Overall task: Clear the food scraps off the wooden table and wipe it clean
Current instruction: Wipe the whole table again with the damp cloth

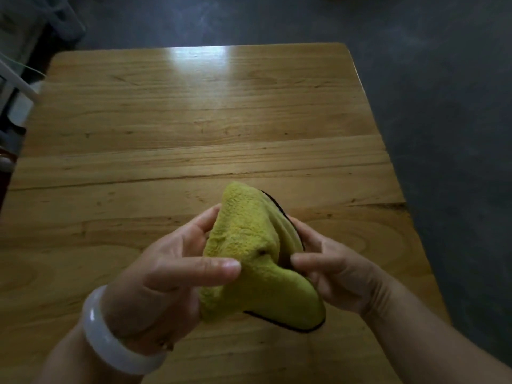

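both my hands, left hand (169, 261) and right hand (336, 268), pinch the folded yellow-green cloth (253, 259) from either side, held above the near part of the wooden counter (194, 112).

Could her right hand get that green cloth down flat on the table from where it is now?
Probably yes. The right hand already holds the cloth together with the left hand, just above the table, and nothing visible lies beneath in the way.
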Demonstrator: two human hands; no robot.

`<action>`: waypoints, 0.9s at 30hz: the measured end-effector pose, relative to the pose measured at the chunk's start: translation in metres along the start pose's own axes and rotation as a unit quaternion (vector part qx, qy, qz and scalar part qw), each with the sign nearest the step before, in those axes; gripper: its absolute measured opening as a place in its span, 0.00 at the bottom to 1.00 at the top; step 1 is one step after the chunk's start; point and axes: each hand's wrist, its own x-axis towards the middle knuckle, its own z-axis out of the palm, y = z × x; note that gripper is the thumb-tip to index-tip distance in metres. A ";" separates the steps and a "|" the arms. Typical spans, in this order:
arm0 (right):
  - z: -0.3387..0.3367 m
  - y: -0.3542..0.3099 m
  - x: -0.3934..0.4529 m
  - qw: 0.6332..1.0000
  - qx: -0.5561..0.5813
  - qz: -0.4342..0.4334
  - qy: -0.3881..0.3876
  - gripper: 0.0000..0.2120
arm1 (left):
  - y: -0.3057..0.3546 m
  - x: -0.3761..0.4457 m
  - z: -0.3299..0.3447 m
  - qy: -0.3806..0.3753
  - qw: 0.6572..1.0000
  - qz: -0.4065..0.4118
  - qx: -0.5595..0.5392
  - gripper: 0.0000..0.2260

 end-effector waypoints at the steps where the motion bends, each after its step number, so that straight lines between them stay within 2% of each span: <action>1: 0.002 0.002 0.000 1.000 0.007 0.005 -0.008 0.44 | 0.001 -0.002 -0.001 -0.013 1.000 0.004 -0.013 0.30; 2: 0.004 0.002 0.000 1.000 0.020 0.010 -0.007 0.42 | 0.001 -0.004 -0.002 -0.017 1.000 0.009 -0.024 0.30; 3: 0.005 0.001 0.000 1.000 0.027 0.010 -0.004 0.40 | 0.002 -0.006 -0.003 0.010 1.000 0.020 -0.011 0.30; 4: 0.006 -0.001 -0.001 1.000 0.024 0.008 0.001 0.39 | 0.002 -0.009 -0.007 0.081 0.996 0.035 0.033 0.31; 6: 0.005 -0.008 -0.002 0.999 -0.001 0.026 0.019 0.38 | -0.001 -0.014 -0.016 0.213 0.966 0.076 0.126 0.34; 8: 0.009 -0.015 -0.003 0.995 -0.054 0.076 0.040 0.33 | -0.008 -0.015 -0.025 0.278 0.934 0.096 0.200 0.39; 9: 0.013 -0.018 -0.002 0.987 -0.103 0.107 0.053 0.29 | -0.013 -0.016 -0.031 0.315 0.908 0.098 0.256 0.41; 11: 0.022 -0.022 0.001 0.944 -0.266 0.170 0.092 0.21 | -0.025 -0.018 -0.037 0.371 0.832 0.103 0.400 0.40; 12: 0.026 -0.022 0.002 0.905 -0.358 0.198 0.115 0.17 | -0.031 -0.021 -0.039 0.374 0.776 0.110 0.496 0.39; 13: 0.029 -0.022 0.004 0.869 -0.425 0.214 0.134 0.13 | -0.035 -0.024 -0.040 0.363 0.698 0.124 0.605 0.36; 14: 0.029 -0.021 0.004 0.851 -0.455 0.212 0.153 0.09 | -0.037 -0.026 -0.041 0.344 0.606 0.135 0.705 0.30; 15: 0.027 -0.022 0.005 0.850 -0.457 0.197 0.170 0.07 | -0.039 -0.029 -0.043 0.325 0.540 0.139 0.764 0.23; 16: 0.026 -0.022 0.004 0.859 -0.446 0.176 0.180 0.05 | -0.039 -0.031 -0.045 0.318 0.509 0.132 0.789 0.17; 17: 0.023 -0.023 0.003 0.872 -0.428 0.151 0.185 0.05 | -0.039 -0.034 -0.046 0.323 0.504 0.130 0.791 0.12; 18: 0.020 -0.024 0.002 0.889 -0.397 0.131 0.188 0.06 | -0.038 -0.034 -0.045 0.327 0.522 0.133 0.777 0.09; 19: 0.018 -0.026 0.002 0.907 -0.355 0.119 0.193 0.08 | -0.035 -0.033 -0.044 0.326 0.567 0.140 0.743 0.08; 21: 0.016 -0.028 0.008 0.927 -0.273 0.110 0.231 0.15 | -0.028 -0.024 -0.037 0.327 0.694 0.137 0.627 0.09; 22: 0.015 -0.028 0.014 0.921 -0.261 0.105 0.270 0.19 | -0.024 -0.016 -0.036 0.340 0.740 0.128 0.566 0.10; 23: 0.013 -0.026 0.021 0.902 -0.277 0.093 0.317 0.22 | -0.023 -0.007 -0.041 0.370 0.757 0.118 0.526 0.11; 24: 0.009 -0.024 0.028 0.868 -0.321 0.078 0.372 0.23 | -0.023 0.002 -0.049 0.412 0.742 0.103 0.518 0.09; 25: 0.006 -0.022 0.035 0.811 -0.390 0.056 0.432 0.24 | -0.024 0.011 -0.057 0.457 0.701 0.076 0.542 0.09; 27: 0.007 -0.014 0.042 0.677 -0.526 -0.005 0.515 0.26 | -0.028 0.022 -0.070 0.496 0.576 0.043 0.648 0.17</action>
